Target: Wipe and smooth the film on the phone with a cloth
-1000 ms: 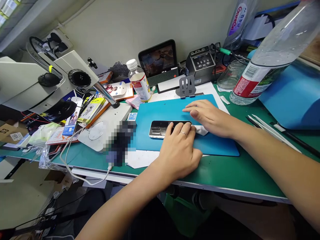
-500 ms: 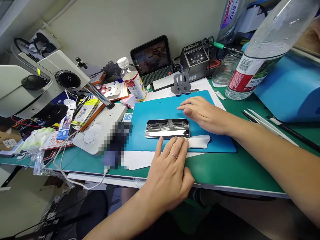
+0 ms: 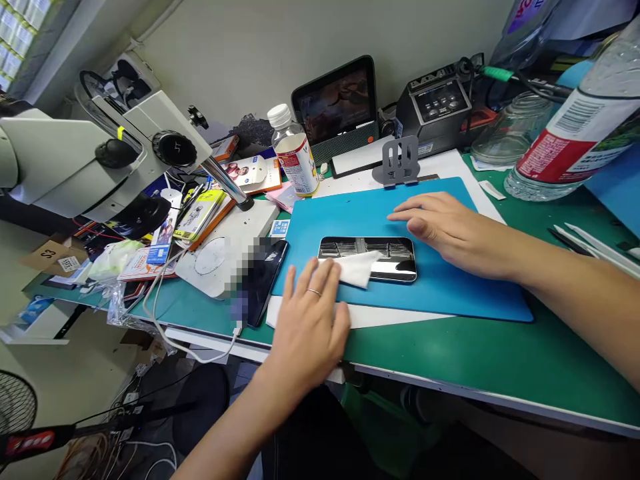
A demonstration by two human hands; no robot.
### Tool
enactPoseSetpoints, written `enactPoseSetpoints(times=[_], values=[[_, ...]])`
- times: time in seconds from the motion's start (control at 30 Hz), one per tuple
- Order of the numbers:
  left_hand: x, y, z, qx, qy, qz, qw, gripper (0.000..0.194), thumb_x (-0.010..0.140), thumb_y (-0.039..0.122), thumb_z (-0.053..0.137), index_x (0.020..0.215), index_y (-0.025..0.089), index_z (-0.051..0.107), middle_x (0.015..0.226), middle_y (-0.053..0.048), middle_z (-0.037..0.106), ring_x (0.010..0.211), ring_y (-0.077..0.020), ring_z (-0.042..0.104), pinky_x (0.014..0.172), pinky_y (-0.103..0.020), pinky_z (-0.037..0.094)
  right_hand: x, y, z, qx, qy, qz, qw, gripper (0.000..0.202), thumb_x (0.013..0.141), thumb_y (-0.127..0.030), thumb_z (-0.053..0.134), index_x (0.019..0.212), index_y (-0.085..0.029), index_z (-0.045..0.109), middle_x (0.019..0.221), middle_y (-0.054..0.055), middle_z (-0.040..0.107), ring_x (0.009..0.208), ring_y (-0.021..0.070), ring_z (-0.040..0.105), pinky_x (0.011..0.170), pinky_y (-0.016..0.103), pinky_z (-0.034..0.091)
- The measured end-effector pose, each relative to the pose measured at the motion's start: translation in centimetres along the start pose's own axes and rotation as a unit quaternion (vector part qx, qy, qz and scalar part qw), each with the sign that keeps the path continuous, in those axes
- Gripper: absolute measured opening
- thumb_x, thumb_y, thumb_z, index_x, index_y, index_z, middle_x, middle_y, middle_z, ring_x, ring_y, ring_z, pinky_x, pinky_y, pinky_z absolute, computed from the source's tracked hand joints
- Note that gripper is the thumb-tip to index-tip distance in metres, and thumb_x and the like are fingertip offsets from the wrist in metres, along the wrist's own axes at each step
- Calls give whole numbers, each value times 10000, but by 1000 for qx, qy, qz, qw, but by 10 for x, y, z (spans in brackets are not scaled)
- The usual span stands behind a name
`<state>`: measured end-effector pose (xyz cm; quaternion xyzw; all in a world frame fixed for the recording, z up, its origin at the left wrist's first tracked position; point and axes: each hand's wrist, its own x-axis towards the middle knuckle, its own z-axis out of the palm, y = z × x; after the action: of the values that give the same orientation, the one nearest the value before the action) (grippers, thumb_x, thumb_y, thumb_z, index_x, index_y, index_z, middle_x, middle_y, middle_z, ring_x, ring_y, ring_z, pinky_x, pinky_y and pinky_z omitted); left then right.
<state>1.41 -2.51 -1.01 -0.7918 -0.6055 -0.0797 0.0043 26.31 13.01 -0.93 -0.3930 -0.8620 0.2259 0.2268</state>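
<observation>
A shiny black smartphone (image 3: 393, 267) lies flat on a blue work mat (image 3: 340, 213), its glossy surface mirroring bright light strips. Across its near left part trails a white wipe (image 3: 359, 269). My left hand (image 3: 310, 317), with a ring on one finger, pins the wipe's left end under its fingertips at the phone's lower left edge. To the phone's upper right, my right hand (image 3: 445, 230) hovers over or rests on the mat, fingers stretched out with nothing in them.
A second dark phone (image 3: 267, 280), partly blurred, lies left of the mat with a white cable. A microscope (image 3: 165, 143) overhangs the left side. A drink bottle (image 3: 295, 157), a screen (image 3: 340, 103), a grey metal stand (image 3: 397, 160) and a large water bottle (image 3: 565, 147) line the back.
My left hand has moved left along the phone's near edge, drawing the wipe from beside the phone onto its surface. My right hand stays nearly the same over the mat. The view has shifted.
</observation>
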Motion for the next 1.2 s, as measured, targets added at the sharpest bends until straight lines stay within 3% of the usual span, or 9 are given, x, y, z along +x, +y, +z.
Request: enactPoseSetpoints(times=[0.13, 0.23, 0.37, 0.57, 0.67, 0.87, 1.03, 1.1, 1.2], values=[[3, -19, -4, 19, -1, -37, 999, 527, 1066, 264, 330, 1556, 96, 429, 1635, -116, 444, 1564, -342, 302, 1274, -656, 200, -1, -2, -1, 1, -8, 14, 1000, 853, 933, -821, 188, 1187, -273, 791, 1345, 140, 684, 1375, 429, 496, 1183, 633, 370], [7, -18, -4, 4, 14, -52, 999, 541, 1090, 340, 314, 1536, 66, 445, 1677, -163, 355, 1583, -349, 256, 1274, -653, 196, -1, -2, -1, 7, -11, 26, 1000, 829, 946, -798, 209, 1244, -266, 770, 1368, 139, 673, 1397, 423, 478, 1191, 615, 373], [17, -8, 1, -43, 3, 1, 999, 641, 1105, 450, 300, 1604, 49, 318, 1722, -166, 217, 1612, -299, 172, 1298, -562, 204, -1, -2, -1, 10, -6, 20, 1000, 824, 936, -804, 220, 1266, -282, 765, 1349, 135, 682, 1380, 428, 492, 1189, 612, 375], [51, -12, 6, -42, -48, 11, 998, 692, 1106, 511, 302, 1617, 45, 301, 1706, -172, 269, 1603, -298, 197, 1307, -479, 203, -1, -3, -1, -2, -4, 5, 1000, 850, 943, -806, 184, 1254, -273, 768, 1337, 140, 681, 1363, 420, 498, 1190, 631, 354], [52, -10, 2, -43, -56, 22, 997, 717, 1098, 536, 318, 1621, 46, 291, 1707, -170, 262, 1602, -302, 198, 1305, -485, 207, -1, -5, -3, -2, -2, 8, 1000, 874, 942, -810, 170, 1235, -249, 774, 1337, 155, 679, 1368, 422, 491, 1188, 643, 349], [33, 31, -1, -74, -70, 61, 993, 824, 1052, 607, 403, 1617, 18, 292, 1714, -188, 201, 1608, -312, 156, 1308, -475, 204, -1, -7, -1, 10, -2, -6, 1000, 849, 931, -819, 204, 1173, -265, 801, 1309, 156, 697, 1348, 422, 516, 1181, 638, 367], [51, 63, 5, -75, -31, 98, 992, 820, 1050, 618, 406, 1575, -10, 371, 1685, -194, 309, 1597, -308, 223, 1311, -414, 190, 1, 0, -1, 5, 11, -3, 1000, 760, 941, -785, 222, 1213, -352, 785, 1305, 120, 711, 1333, 427, 530, 1174, 643, 387], [58, 57, 6, -72, -28, 98, 992, 780, 1063, 598, 389, 1572, 7, 387, 1681, -178, 330, 1592, -300, 243, 1307, -412, 206, 1, 1, -2, 4, 12, -1, 1000, 747, 935, -793, 226, 1205, -378, 785, 1299, 112, 714, 1333, 433, 533, 1163, 655, 399], [55, 29, 4, -60, -30, 52, 996, 721, 1086, 558, 359, 1584, 37, 378, 1685, -163, 325, 1586, -288, 268, 1296, -442, 241, 0, -2, -3, 0, 2, 13, 1000, 823, 931, -806, 191, 1243, -315, 775, 1323, 144, 698, 1354, 436, 513, 1178, 654, 380]])
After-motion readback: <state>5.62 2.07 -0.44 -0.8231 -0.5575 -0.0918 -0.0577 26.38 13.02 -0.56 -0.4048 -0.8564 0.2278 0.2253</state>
